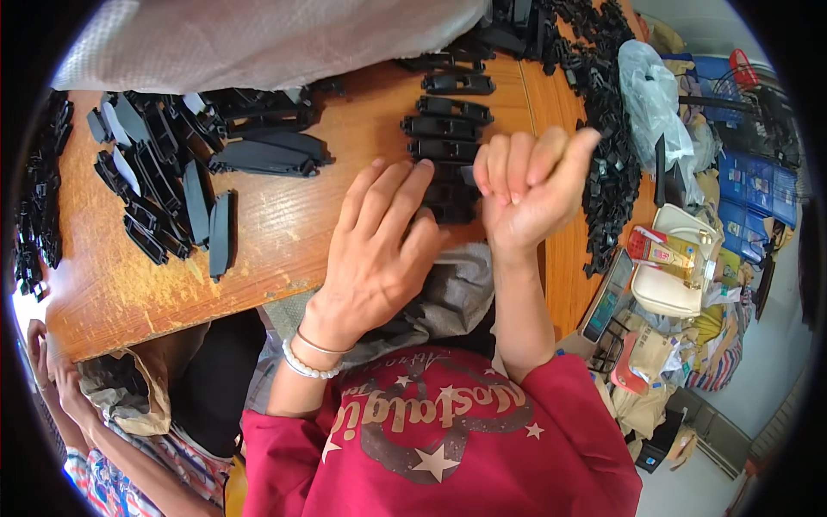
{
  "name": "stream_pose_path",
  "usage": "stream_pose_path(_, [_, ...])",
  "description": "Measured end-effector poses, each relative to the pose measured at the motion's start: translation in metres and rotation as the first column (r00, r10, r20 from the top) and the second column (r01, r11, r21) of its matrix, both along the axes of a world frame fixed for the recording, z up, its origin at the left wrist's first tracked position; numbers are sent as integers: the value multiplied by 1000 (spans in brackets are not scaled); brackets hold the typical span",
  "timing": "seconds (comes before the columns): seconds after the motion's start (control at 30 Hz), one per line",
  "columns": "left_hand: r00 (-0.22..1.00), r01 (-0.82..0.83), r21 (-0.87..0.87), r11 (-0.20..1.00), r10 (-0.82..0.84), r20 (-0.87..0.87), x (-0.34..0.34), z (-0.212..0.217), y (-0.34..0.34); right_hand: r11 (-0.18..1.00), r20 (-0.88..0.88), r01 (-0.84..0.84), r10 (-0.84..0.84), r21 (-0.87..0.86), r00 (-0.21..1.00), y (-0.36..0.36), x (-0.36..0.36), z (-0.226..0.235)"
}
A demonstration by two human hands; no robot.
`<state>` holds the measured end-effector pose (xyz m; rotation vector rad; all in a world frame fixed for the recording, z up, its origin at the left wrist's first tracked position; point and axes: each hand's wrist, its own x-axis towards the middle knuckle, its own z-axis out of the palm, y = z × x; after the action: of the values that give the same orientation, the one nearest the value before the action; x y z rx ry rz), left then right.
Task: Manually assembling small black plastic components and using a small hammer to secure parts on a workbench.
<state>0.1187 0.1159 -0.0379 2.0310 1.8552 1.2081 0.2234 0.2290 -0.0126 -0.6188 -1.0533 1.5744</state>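
Observation:
My left hand [379,246] lies flat with its fingers stretched out over the near end of a column of black plastic clips [448,129] on the wooden table [284,233]. It covers the nearest clips and grips nothing that I can see. My right hand [527,185] is curled into a fist just right of the column, thumb up, above the table's front edge. Nothing shows inside the fist. A beaded bracelet sits on my left wrist.
Long black plastic strips [172,185] are heaped at the table's left. A dense pile of small black parts [613,138] runs along the right edge. A white woven sack [258,34] covers the far side. A device with a screen [607,297] and bags stand at the right. Another person's hand [52,370] is at the lower left.

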Motion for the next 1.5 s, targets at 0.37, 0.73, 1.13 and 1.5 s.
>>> stream_pose_path(0.37, [996, 88, 18, 996, -88, 29, -3, -3, 13, 989, 83, 135, -140, 62, 987, 5, -17, 0])
stream_pose_path(0.73, [997, 81, -69, 994, -80, 12, -6, -1, 27, 991, -16, 132, -132, 37, 991, 25, -21, -3])
stream_pose_path(1.13, [998, 33, 19, 999, -33, 46, -4, 10, 48, 991, -85, 78, -68, 110, 994, 51, -18, -5])
stream_pose_path(1.5, [1000, 13, 53, 999, -14, 19, -3, 1, 52, 978, 116, 51, -75, 201, 990, 45, -29, -3])
